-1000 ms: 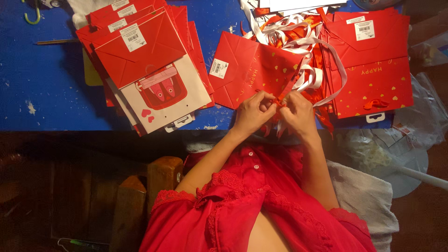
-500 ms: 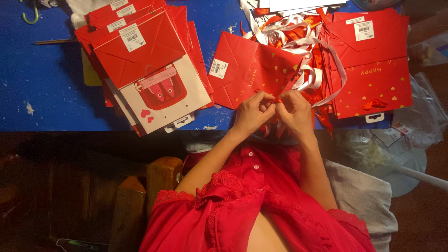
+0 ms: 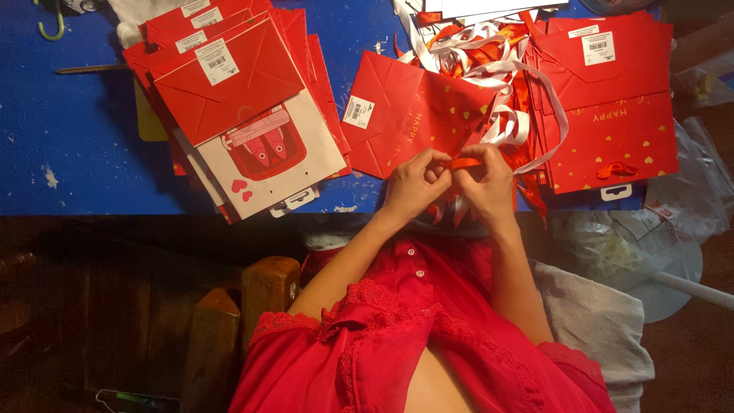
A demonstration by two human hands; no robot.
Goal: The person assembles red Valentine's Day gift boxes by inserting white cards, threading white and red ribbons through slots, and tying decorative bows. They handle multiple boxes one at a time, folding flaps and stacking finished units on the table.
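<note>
Both hands meet at the near edge of the blue painted table (image 3: pixel 69 153): the left hand (image 3: pixel 413 186) and the right hand (image 3: pixel 489 183) are pressed close together, fingertips pinched on a short strip of orange-red ribbon (image 3: pixel 464 163). That ribbon sits at the lower edge of a flat red paper gift bag with small gold hearts (image 3: pixel 413 122), which lies folded on the table just beyond the hands; whether anything is inside it cannot be told. To the right, a stack of similar flat red gift bags (image 3: pixel 612 115) lies under a tangle of white and red ribbon handles (image 3: pixel 489 69). To the left, a fanned pile of red and white paper bags with white barcode labels (image 3: pixel 237 115) is spread out. Crumpled clear plastic wrapping (image 3: pixel 673 206) lies off the table's right end, over a dark floor.
</note>
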